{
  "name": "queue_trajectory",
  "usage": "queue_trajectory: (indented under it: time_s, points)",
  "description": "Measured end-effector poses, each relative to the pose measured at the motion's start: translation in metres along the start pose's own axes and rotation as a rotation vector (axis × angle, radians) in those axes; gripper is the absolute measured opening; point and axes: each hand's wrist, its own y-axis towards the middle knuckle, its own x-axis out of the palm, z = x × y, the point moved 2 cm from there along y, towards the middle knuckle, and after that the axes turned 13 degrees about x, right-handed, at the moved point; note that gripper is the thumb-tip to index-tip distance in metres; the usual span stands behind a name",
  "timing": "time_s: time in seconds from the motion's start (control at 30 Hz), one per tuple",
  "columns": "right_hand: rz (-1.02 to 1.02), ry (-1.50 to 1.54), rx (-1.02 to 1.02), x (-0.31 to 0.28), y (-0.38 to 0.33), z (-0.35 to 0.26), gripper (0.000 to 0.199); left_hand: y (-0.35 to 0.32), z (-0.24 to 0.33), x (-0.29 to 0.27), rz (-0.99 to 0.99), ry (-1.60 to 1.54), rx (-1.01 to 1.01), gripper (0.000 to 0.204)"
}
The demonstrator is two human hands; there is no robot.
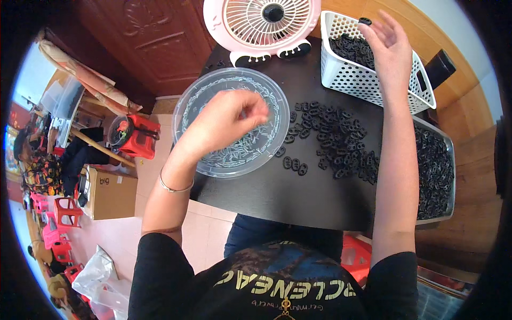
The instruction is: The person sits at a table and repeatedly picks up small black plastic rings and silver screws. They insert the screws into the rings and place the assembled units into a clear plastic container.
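My left hand is over a round clear plastic tub, its fingers curled together. Whatever they pinch, if anything, is too small to tell. Many small whitish, thin pieces lie in the tub. Above a white perforated basket is my right hand, its fingers spread apart. A small black oval piece shows just off its thumb tip, over the basket; it does not look gripped. More such black pieces fill the basket. Between tub and right forearm lies a loose pile of black slotted pieces on the dark table.
A pink fan stands at the table's back. Right of my right forearm is a clear bin full of black pieces. A black cylinder stands beside the basket. Leftward are a cardboard box, red stools and a seated person.
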Motion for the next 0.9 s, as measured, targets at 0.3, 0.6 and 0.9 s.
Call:
queue_trajectory:
  time_s: [0.3,0.6,0.9]
  points:
    - [-0.194,-0.08,-0.023,-0.007,-0.066,-0.028,0.032,-0.037,-0.012,0.014,-0.186,0.36,0.158,0.008]
    - [-0.438,0.036,0.19,-0.03,-0.119,-0.011,0.022,-0.034,-0.005,0.026,-0.273,0.545,0.179,0.007]
    - [-0.499,0.039,0.289,-0.035,-0.133,0.006,0.018,-0.024,-0.006,0.021,-0.217,0.577,0.152,0.009]
